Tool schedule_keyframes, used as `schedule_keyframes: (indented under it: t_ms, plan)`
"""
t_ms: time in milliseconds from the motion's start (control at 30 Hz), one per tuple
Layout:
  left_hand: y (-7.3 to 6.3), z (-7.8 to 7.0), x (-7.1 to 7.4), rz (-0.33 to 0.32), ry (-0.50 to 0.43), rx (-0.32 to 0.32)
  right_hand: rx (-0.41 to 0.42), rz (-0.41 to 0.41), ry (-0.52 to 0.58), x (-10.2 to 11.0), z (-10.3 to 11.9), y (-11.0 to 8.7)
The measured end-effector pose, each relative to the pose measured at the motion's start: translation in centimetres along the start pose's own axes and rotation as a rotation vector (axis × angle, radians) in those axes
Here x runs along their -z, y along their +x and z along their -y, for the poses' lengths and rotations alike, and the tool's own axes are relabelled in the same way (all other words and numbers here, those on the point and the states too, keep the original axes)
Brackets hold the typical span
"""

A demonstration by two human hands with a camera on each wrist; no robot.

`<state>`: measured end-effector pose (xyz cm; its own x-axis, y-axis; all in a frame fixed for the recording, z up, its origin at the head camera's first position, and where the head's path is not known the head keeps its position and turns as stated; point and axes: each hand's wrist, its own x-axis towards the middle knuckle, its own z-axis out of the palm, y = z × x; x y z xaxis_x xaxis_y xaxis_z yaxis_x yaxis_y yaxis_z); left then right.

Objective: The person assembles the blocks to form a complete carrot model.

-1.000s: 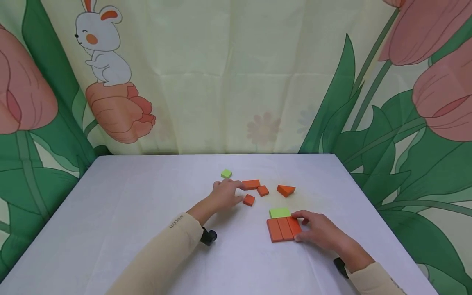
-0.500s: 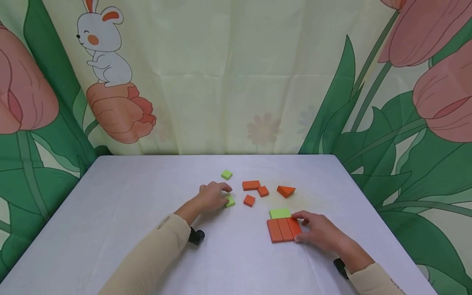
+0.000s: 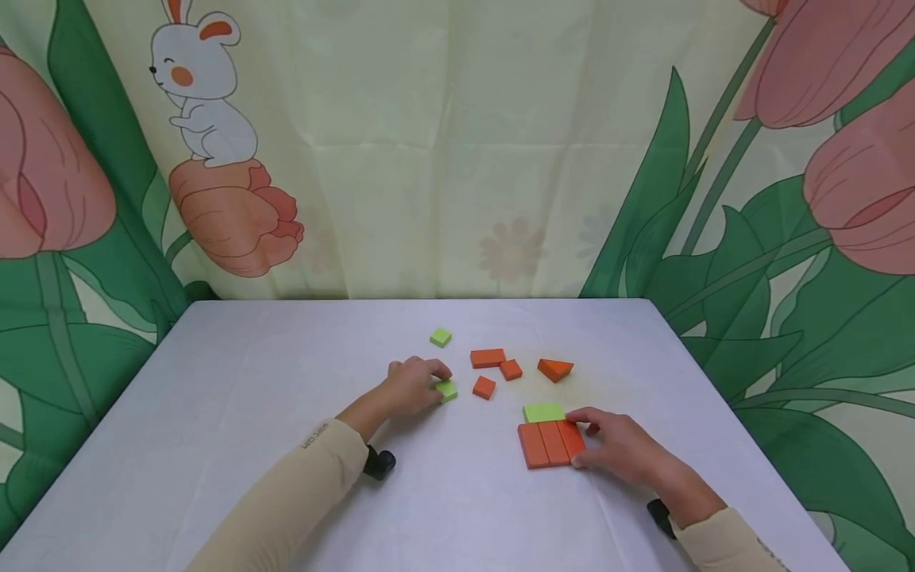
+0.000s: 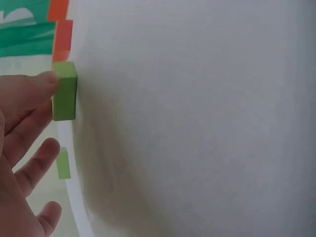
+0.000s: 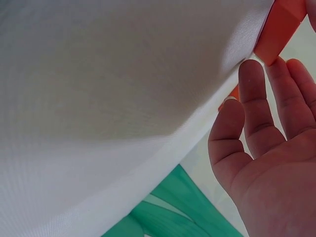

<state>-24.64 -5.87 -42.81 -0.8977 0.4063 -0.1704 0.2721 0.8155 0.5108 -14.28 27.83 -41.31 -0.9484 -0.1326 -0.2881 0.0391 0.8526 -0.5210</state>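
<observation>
My left hand (image 3: 411, 387) pinches a small green block (image 3: 447, 390) on the white table, left of centre. In the left wrist view, the thumb presses one face of this green block (image 4: 64, 96), with a finger behind it. My right hand (image 3: 623, 449) holds the rightmost of three orange blocks (image 3: 552, 445) lying side by side, its thumb at the near end and index finger at the far end. A flat green block (image 3: 544, 413) touches the row's far side. The right wrist view shows fingers against an orange block (image 5: 279, 32), partly out of frame.
Beyond the row lie a long orange block (image 3: 488, 358), two small orange blocks, one (image 3: 511, 369) touching it and the other (image 3: 484, 388) apart, and an orange triangular block (image 3: 555, 369). Another green block (image 3: 440, 338) lies farther back. A printed curtain (image 3: 443, 159) hangs behind the table.
My left hand has drawn back leftward from beside the long orange block, and the small green block at its fingertips has come into view. My right hand has stayed in place.
</observation>
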Motion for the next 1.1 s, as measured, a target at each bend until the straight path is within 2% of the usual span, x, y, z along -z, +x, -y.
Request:
schedule_keyframes:
  t_ms: [167,500,633,767,933,1100]
  plan:
    - [-0.5,-0.3,-0.2,0.039,-0.001,-0.039,0.0,0.0,0.001,0.0,0.0,0.0]
    - [-1.6,-2.4,-1.6,0.084,0.021,-0.136,0.004,0.0,-0.003,0.0,-0.1,0.0]
    - [-1.5,-3.6,-2.3,0.088,0.04,-0.171,0.001,-0.001,-0.006,0.0,-0.1,0.0]
    - [-0.8,-4.8,-3.2,0.063,0.102,-0.208,0.003,0.0,-0.005,0.0,-0.2,0.0]
    - [0.0,-6.3,-3.8,0.02,0.144,-0.196,0.008,0.001,-0.001,-0.1,-0.4,0.0]
    - [0.6,-7.2,-3.9,-0.006,0.107,-0.147,0.01,0.003,0.009,-0.1,-0.5,0.1]
